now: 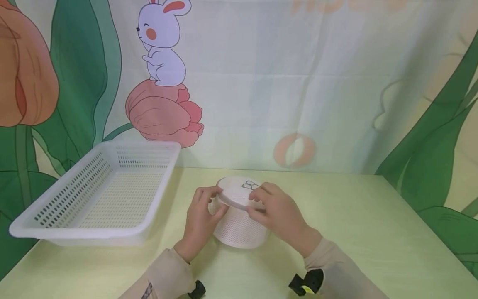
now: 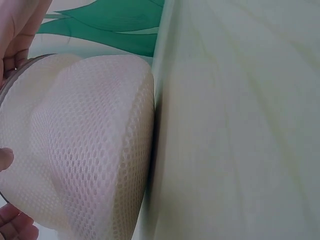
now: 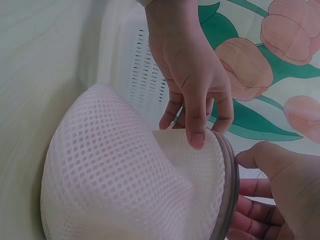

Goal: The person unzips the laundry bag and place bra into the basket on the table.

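A white mesh laundry bag (image 1: 240, 230), round with a zipped lid, stands on the table, its side wall dented inward in both wrist views. My left hand (image 1: 201, 214) pinches the rim at the left, thumb against the mesh wall and fingers at the lid's edge. Across from it, my right hand (image 1: 281, 211) grips the front right of the rim, its thumb (image 3: 254, 156) against the grey zipper band (image 3: 231, 185). Dark line art marks the lid (image 1: 233, 189). Whether the right fingers hold the zipper pull is hidden.
A white perforated plastic basket (image 1: 149, 230) stands on the left of the pale green table (image 1: 354, 232). Behind the table hangs a printed curtain (image 1: 242, 83) with a rabbit and tulips.
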`<move>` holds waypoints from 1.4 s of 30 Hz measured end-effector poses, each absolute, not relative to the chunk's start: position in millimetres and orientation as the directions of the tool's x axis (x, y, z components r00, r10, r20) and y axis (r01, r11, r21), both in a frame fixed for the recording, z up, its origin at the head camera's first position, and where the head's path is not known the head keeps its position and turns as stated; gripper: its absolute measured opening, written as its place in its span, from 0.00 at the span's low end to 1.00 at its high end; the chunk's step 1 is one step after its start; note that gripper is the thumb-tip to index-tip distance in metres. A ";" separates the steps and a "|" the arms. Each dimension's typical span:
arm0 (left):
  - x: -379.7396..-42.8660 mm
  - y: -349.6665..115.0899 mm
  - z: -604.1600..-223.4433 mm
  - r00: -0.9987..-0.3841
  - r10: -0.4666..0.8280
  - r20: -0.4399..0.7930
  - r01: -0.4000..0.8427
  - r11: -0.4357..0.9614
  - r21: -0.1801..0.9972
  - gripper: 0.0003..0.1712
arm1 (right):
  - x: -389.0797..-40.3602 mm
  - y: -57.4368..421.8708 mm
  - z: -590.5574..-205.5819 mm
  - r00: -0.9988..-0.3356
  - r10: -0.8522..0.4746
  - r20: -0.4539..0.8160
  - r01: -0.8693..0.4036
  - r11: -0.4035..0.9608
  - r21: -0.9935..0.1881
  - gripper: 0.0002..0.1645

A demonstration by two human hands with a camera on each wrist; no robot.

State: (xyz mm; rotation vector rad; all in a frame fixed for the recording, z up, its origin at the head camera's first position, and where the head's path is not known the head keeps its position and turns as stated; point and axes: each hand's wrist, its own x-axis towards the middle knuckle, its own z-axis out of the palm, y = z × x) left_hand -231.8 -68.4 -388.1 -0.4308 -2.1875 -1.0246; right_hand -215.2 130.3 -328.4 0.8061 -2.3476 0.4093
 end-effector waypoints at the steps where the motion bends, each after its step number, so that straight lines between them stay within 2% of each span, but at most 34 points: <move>1: -231.6 -68.3 -388.5 -0.713 0.014 0.701 0.545 0.640 0.542 0.23 | -215.4 129.6 -328.5 -0.624 -0.451 0.638 -0.635 0.769 -0.078 0.12; 9: -229.3 -67.1 -386.9 -0.691 0.029 0.722 0.549 0.670 0.499 0.23 | -214.1 125.2 -327.6 -0.573 -0.506 0.645 -0.633 0.773 0.043 0.13; 23: -228.3 -65.6 -388.1 -0.700 0.036 0.714 0.541 0.679 0.496 0.22 | -212.8 125.8 -332.3 -0.553 -0.527 0.645 -0.624 0.775 0.099 0.10; 33: -229.0 -65.9 -391.7 -0.695 0.049 0.718 0.544 0.688 0.480 0.23 | -215.3 129.8 -335.9 -0.429 -0.585 0.688 -0.639 0.735 0.227 0.08; 38: -229.9 -65.7 -392.7 -0.680 0.061 0.731 0.558 0.689 0.462 0.24 | -216.8 132.1 -337.8 -0.398 -0.583 0.708 -0.646 0.726 0.234 0.08; 42: -230.8 -66.1 -392.3 -0.674 0.060 0.736 0.564 0.686 0.460 0.27 | -218.1 134.3 -339.2 -0.404 -0.565 0.719 -0.658 0.726 0.201 0.08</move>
